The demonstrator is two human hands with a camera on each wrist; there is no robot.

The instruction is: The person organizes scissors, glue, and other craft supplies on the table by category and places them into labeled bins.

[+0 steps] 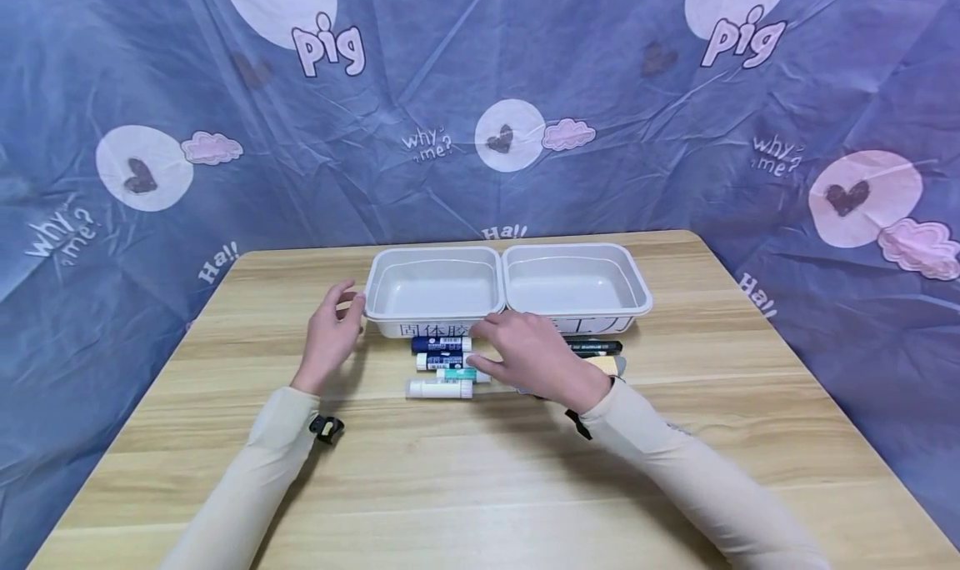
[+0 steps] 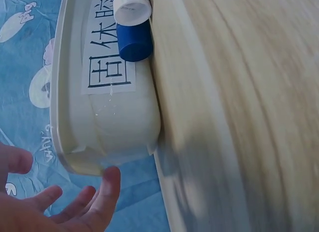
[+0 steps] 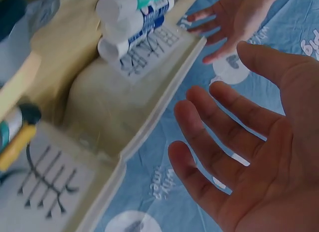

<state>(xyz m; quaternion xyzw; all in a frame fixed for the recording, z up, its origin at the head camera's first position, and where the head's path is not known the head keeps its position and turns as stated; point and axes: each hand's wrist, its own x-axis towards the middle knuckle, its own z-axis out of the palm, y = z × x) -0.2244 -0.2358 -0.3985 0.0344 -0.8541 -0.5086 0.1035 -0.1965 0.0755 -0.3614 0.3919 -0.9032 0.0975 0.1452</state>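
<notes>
Nearest the camera, two cream sleeves (image 1: 247,470) run up over the wooden table (image 1: 465,487). The right hand (image 1: 528,357) hovers palm-down over a row of glue sticks, fingers straight and spread, gripping nothing; the right wrist view confirms the open palm. Under its fingertips lie four sticks side by side: a white stick (image 1: 440,388) nearest, a teal-banded stick (image 1: 457,374) behind it, then two blue sticks (image 1: 441,345) close against the tray wall. At 3 o'clock of that hand, markers (image 1: 596,347) lie partly hidden; their number cannot be told. The left hand (image 1: 330,337) sits at 9 o'clock of the sticks, well apart from the right, fingers relaxed and spread, its fingertips just beside the left tray (image 1: 431,291) corner; contact cannot be confirmed in the left wrist view. That tray bears a paper label (image 1: 435,330) on its front wall. At its 3 o'clock, touching it, stands the right tray (image 1: 577,287). Beyond the table's far edge, at 12 o'clock, hangs a blue printed cloth (image 1: 480,95).
</notes>
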